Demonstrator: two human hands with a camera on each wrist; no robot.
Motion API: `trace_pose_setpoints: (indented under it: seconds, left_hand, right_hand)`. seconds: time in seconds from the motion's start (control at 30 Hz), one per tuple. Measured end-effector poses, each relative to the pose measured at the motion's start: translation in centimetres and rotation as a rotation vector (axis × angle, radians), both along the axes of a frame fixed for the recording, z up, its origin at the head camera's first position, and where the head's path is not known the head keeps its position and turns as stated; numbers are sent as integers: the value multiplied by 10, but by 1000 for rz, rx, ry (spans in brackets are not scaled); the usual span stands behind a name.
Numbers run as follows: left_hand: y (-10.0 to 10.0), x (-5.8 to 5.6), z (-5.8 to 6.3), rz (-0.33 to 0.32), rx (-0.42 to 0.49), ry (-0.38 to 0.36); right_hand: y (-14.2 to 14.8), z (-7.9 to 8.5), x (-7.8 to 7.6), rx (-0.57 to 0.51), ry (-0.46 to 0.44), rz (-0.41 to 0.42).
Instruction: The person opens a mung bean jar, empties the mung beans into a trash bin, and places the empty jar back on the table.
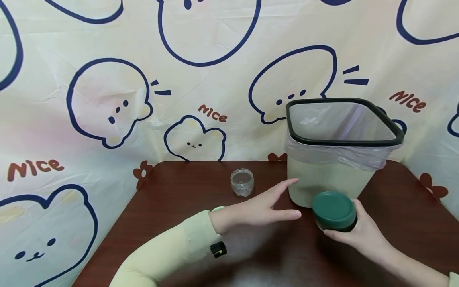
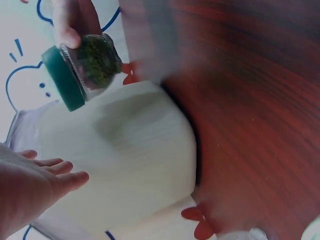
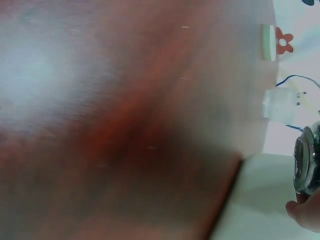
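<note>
My right hand [image 1: 362, 235] grips a clear jar with a dark green lid [image 1: 333, 209], held upright in front of the bin. Dark green stuff fills part of the jar [image 2: 97, 62] in the left wrist view. Only a fingertip and the jar's base [image 3: 306, 160] show in the right wrist view. To the left of the jar, my left hand [image 1: 259, 207] reaches out with thumb and fingers spread, holding nothing. Its straight fingers [image 2: 67, 181] overlap the bin wall in the left wrist view.
A cream bin [image 1: 322, 179] with a dark rim and a plastic liner stands at the back right. Toward the back of the brown table [image 1: 186, 179] is a small clear lidless jar [image 1: 242, 182]. A pale green disc [image 1: 218, 208] is mostly hidden behind my left wrist.
</note>
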State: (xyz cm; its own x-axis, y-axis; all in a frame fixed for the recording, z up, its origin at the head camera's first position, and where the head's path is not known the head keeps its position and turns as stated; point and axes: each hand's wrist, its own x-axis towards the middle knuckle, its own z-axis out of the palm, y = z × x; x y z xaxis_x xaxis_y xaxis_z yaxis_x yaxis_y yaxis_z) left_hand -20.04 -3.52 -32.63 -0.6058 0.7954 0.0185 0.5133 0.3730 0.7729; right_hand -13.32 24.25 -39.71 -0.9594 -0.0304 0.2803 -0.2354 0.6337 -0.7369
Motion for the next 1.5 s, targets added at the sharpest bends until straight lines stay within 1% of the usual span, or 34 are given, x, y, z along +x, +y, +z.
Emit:
trace_pose_setpoints:
  seconds: [0.2, 0.43, 0.57, 0.63, 0.8, 0.9, 1.0, 1.2, 1.37, 1.5]
  left_hand:
    - [-20, 1, 9, 46, 85, -6]
    - [-37, 3, 16, 99, 186, 22]
    - [-43, 2, 17, 114, 242, 24]
    - [-45, 2, 19, 113, 269, 18]
    - [-46, 0, 27, 121, 332, 9]
    - [-44, -1, 31, 136, 378, -5]
    - [-42, -2, 34, 138, 446, -28]
    - [-37, -6, 34, 136, 567, -89]
    - [-35, -9, 33, 128, 600, -146]
    - [-33, -11, 32, 108, 591, -153]
  right_hand:
    - [-8, 28, -5, 55, 91, 70]
    - [-19, 55, -11, 72, 145, 181]
    - [-26, 70, -16, 92, 141, 216]
    - [-29, 78, -19, 105, 126, 231]
    - [-39, 96, -24, 126, 109, 258]
    - [-47, 104, -27, 116, 111, 272]
    - [-55, 110, -29, 114, 100, 289]
    - [-70, 121, -33, 100, 46, 312]
    - [-79, 127, -37, 104, 50, 315]
    - [-83, 131, -40, 116, 51, 329]
